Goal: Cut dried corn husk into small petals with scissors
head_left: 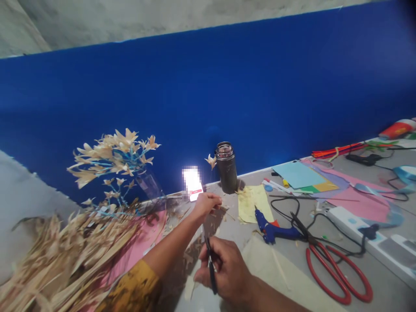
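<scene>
My left hand [207, 205] reaches forward to the foot of the lit phone [196, 193]; its fingers are bent together, and anything between them is too small to name. Black-handled scissors [211, 269] are in my right hand [227, 268], their blades pointing away from me toward my left hand. Just beyond my left hand stands an open dark flask [227, 171], with a small husk flower [211, 161] beside its rim. Dry scraps [188, 260] lie under and around my hands.
Husk flowers on blue stems [121, 151] stand at the left above a pile of dry husks [65, 260]. To the right lie a yellow sheet [250, 203], a blue glue gun [276, 229], red-handled scissors [334, 268], a power strip [373, 247] and cables.
</scene>
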A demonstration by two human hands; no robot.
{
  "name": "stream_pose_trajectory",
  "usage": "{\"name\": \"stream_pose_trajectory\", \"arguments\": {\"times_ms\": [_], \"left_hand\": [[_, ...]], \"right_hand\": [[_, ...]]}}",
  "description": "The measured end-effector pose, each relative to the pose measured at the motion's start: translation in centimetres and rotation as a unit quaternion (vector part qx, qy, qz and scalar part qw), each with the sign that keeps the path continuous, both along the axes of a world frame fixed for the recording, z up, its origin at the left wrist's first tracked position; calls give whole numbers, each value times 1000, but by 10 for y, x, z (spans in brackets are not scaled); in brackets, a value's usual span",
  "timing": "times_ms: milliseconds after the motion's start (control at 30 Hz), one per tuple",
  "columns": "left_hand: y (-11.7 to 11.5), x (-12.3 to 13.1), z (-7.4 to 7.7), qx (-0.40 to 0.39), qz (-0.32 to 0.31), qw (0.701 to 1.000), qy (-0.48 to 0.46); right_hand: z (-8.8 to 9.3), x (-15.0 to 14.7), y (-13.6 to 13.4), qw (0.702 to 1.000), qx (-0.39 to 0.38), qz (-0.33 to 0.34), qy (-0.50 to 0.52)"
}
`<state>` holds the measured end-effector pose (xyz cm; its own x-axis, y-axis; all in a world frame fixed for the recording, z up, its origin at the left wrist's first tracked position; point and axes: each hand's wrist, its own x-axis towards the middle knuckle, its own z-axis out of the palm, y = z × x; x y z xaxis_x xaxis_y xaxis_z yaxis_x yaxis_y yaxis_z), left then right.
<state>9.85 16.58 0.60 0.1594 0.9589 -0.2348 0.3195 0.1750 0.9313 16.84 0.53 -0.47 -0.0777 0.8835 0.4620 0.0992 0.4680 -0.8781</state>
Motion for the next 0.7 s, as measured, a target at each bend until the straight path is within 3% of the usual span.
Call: {"name": "stream_pose_trajectory", "arguments": {"times_ms": [100,300,400,500,700], "left_hand": [[9,4,-4,23,24,999,-1],[29,47,-13,25,29,999,2],[32,48,-11,19,30,999,13],[21,23,-2,17,10,999,31],[-30,-60,20,53,-33,991,115]], "right_hand": [[-3,-1,0,999,15,-8,-36],[-17,0,5,996,-1,-19,-86],[-18,0,6,994,1,-25,-103],[-13,1,5,993,0,-19,-116],[-10,2,0,992,-14,-13,-128]]}}
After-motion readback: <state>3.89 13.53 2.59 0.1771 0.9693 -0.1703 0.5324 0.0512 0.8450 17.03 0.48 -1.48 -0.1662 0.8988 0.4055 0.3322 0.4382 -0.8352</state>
